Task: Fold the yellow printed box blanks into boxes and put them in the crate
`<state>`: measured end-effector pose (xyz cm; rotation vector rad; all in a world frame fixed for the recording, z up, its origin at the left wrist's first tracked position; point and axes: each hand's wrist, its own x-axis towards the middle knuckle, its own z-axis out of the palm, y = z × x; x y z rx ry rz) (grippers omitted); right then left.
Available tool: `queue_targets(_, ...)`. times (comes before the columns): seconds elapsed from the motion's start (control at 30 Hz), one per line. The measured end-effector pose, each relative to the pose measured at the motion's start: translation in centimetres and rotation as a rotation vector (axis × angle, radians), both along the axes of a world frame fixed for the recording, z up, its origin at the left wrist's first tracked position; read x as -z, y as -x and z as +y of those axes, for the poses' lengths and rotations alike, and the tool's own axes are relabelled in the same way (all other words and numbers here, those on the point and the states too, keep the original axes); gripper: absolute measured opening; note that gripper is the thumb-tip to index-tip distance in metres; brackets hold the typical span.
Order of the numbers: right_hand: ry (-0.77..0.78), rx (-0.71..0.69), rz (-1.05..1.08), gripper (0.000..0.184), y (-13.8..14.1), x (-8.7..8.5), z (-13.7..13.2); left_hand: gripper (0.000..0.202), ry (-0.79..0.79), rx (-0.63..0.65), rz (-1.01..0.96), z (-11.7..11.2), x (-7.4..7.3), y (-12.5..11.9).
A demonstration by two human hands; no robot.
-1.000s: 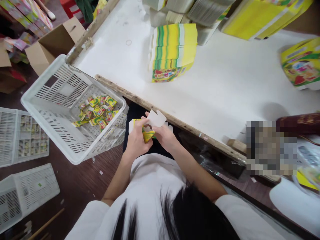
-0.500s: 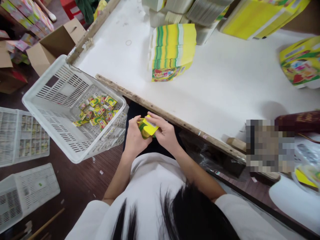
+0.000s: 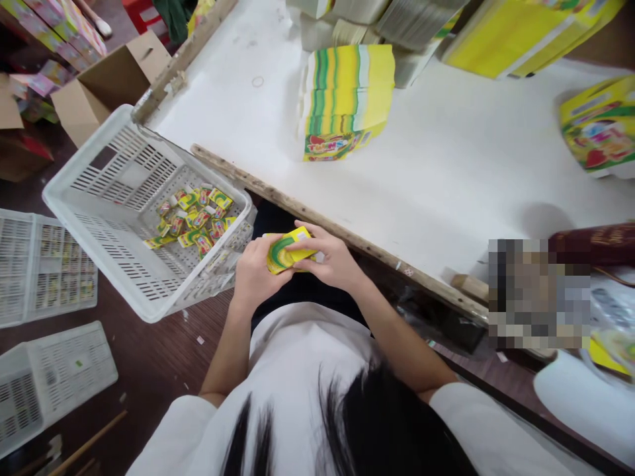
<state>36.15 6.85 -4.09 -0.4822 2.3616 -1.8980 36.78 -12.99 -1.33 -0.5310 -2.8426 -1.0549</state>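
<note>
Between both hands, above my lap, is a small yellow and green carton [image 3: 280, 255]. My left hand [image 3: 256, 272] grips its left end, while my right hand [image 3: 333, 258] holds the right end with the fingers over its top and face. Just left of the hands, a white plastic basket [image 3: 129, 281] holds several small yellow cartons [image 3: 198, 217] on its bottom. On the table ahead lies a fanned stack of flat printed cartons [image 3: 342, 99] in yellow and green.
The white table [image 3: 436, 152] has a worn wooden edge [image 3: 297, 210] close before me. More bundled cartons [image 3: 526, 39] stand at the back, and another stack [image 3: 602, 129] lies at right. Crates [image 3: 69, 370] and an open cardboard box [image 3: 106, 86] are at left.
The carton in my hands has turned so its broad green and yellow face shows, and its raised flap no longer stands up. My left hand has shifted slightly left.
</note>
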Motion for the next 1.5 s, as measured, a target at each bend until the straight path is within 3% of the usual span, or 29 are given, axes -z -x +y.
queue_targets(0.07, 0.095, 0.071, -0.034, 0.049, -0.4, 0.3, -0.9, 0.052, -0.036, -0.064, -0.024, -0.9, -0.1, 0.3)
queue_targets(0.13, 0.152, 0.126, -0.057, 0.072, -1.0, 0.8, -1.2, 0.062, -0.073, -0.251, 0.044, -2.7, -0.1, 0.8)
queue_targets(0.2, 0.03, 0.169, -0.038, 0.074, -1.6, 1.4, -0.8, 0.088, -0.057, -0.509, 0.194, -4.9, -0.1, 1.4)
queue_targets(0.27, -0.25, 0.189, 0.011, 0.06, -2.3, 2.2, -0.4, 0.107, -0.048, -0.635, 0.267, -6.3, 0.1, 1.8)
queue_targets(0.37, -0.562, 0.205, 0.049, 0.041, -3.1, 3.4, -0.3, 0.085, -0.092, -0.492, 0.109, -6.1, 1.3, 1.5)
queue_targets(0.47, -0.602, 0.221, 0.059, 0.038, -3.5, 4.1, -0.7, 0.062, -0.051, -0.227, -0.145, -4.2, 2.9, 0.9)
queue_targets(0.57, -0.498, 0.263, 0.003, 0.045, -3.4, 3.7, -0.8, 0.072, -0.075, -0.217, -0.184, -3.0, 3.7, 0.5)
queue_targets(0.63, -0.274, 0.296, -0.122, 0.052, -3.1, 3.0, -0.9, 0.087, -0.222, -0.297, -0.109, -2.5, 3.4, 0.4)
queue_targets(0.7, 0.02, 0.296, -0.251, 0.059, -2.8, 2.2, -1.2, 0.1, -0.428, -0.28, -0.078, -1.7, 2.8, 0.3)
queue_targets(0.77, 0.244, 0.248, -0.313, 0.065, -2.6, 1.1, -1.7, 0.107, -0.614, -0.178, -0.135, -0.3, 2.0, 0.1)
queue_targets(0.87, 0.392, 0.063, -0.306, 0.069, -2.7, -0.7, -2.5, 0.097, -0.78, -0.127, -0.289, 2.3, 1.0, -0.4)
queue_targets(0.97, 0.447, -0.173, -0.261, 0.072, -3.4, -2.0, -3.3, 0.081, -0.896, -0.272, -0.308, 3.8, 0.2, -0.6)
queue_targets(1.03, 0.422, -0.228, -0.228, 0.074, -3.9, -2.4, -3.9, 0.072, -0.984, -0.348, -0.278, 4.1, 0.0, -0.4)
queue_targets(1.17, 0.286, 0.014, -0.232, 0.051, -4.0, -2.1, -4.8, 0.077, -1.061, -0.335, -0.31, 3.5, 0.6, 0.2)
queue_targets(1.27, 0.29, 0.143, -0.262, 0.038, -3.4, -1.8, -4.3, 0.082, -1.016, -0.287, -0.332, 2.8, 1.6, 0.3)
queue_targets(1.43, 0.287, 0.243, -0.174, 0.018, -2.4, -1.7, -2.6, 0.039, -0.861, -0.454, -0.212, 1.6, 2.8, -0.2)
queue_targets(1.5, 0.247, 0.284, -0.079, 0.011, -2.2, -1.8, -2.0, 0.03, -0.845, -0.44, -0.2, 1.2, 2.5, -0.3)
